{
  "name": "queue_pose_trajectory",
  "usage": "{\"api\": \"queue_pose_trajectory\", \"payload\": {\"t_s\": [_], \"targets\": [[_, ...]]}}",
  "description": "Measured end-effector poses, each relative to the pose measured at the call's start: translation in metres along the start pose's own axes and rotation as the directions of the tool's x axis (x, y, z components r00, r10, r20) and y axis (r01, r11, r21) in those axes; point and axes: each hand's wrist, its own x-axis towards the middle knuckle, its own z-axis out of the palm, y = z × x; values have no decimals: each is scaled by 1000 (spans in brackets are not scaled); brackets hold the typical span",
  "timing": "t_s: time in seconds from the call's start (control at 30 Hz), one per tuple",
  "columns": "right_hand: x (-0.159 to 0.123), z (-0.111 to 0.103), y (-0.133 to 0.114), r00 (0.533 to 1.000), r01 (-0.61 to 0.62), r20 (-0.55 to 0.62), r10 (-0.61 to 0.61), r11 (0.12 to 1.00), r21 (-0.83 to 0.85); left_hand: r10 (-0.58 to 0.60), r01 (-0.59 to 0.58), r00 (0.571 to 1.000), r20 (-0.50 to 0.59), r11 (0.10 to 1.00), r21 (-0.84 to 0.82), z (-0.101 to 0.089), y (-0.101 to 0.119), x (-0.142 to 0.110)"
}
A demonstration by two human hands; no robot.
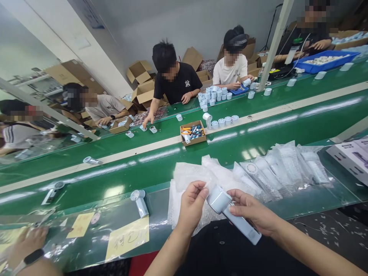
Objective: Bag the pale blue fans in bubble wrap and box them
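My right hand (251, 211) is closed around the upper handle of a light blue handheld fan (220, 200), its round head up and its handle pointing down to the right. Beside the fan's head, my left hand (193, 205) pinches the edge of a translucent plastic bag (211, 180). The fan's head is at the bag's edge; whether it is inside I cannot tell. Beneath my hands lies a pile of bags (175, 203). To the right, several bagged fans (267, 172) lie in an overlapping row. An unbagged fan (140, 205) rests on the bench to the left.
A green conveyor (161, 165) runs past the bench, carrying more fans (92, 160) and a carton of small parts (193, 134). Printed boxes (349, 163) stand at right. A handwritten yellow sheet (128, 239) lies left, near a co-worker's hand (27, 243). Several co-workers sit opposite.
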Motion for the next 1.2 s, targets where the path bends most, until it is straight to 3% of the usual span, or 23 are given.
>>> {"api": "queue_pose_trajectory", "payload": {"t_s": [0.17,0.3,0.4,0.47,0.53,0.6,0.63,0.67,0.73,0.8,0.87,0.9,0.97,1.1,1.17,1.2], "targets": [[-4,-8,-3,965,-11,259,-41,980,197,-72,50,989,130,985,167,1,8,1],[2,-8,-4,948,-60,319,-4,980,190,-152,119,950,272,984,132,4,8,1],[6,-9,-1,959,-88,279,54,990,111,-171,177,955,244,984,-5,3,7,1],[6,-11,1,976,-93,204,79,994,57,-146,149,964,220,989,3,2,7,1],[5,-10,0,989,-75,128,72,997,16,-83,56,970,230,991,122,1,9,0],[3,-6,-2,998,-32,52,32,999,-5,91,-175,956,279,940,293,1,13,-2],[2,-3,-3,1000,-12,17,12,1000,-7,223,-341,917,329,867,363,1,15,-5],[0,0,-5,1000,6,-18,-6,1000,-3,362,-513,846,393,754,411,0,17,-7],[-4,6,-7,997,30,-78,-29,999,13,565,-774,633,529,460,435,-3,22,-13],[-9,11,-8,990,44,-133,-41,999,13,632,-889,435,642,189,416,-8,26,-17],[-13,14,-9,988,26,-155,-26,1000,-3,612,-920,301,731,-14,391,-14,30,-20],[-15,17,-9,988,14,-157,-16,1000,-10,596,-922,255,762,-87,377,-16,32,-21],[-16,21,-9,987,3,-159,-3,1000,0,585,-917,200,786,-170,360,-16,35,-22],[-16,29,-10,980,33,-199,-12,994,101,577,-929,121,808,-221,297,-7,38,-16],[-17,30,-13,967,49,-253,-16,991,124,569,-925,98,816,-249,286,-5,35,-7],[-18,30,-14,958,52,-285,-16,991,120,587,-915,107,803,-257,310,-5,32,-1]]}}
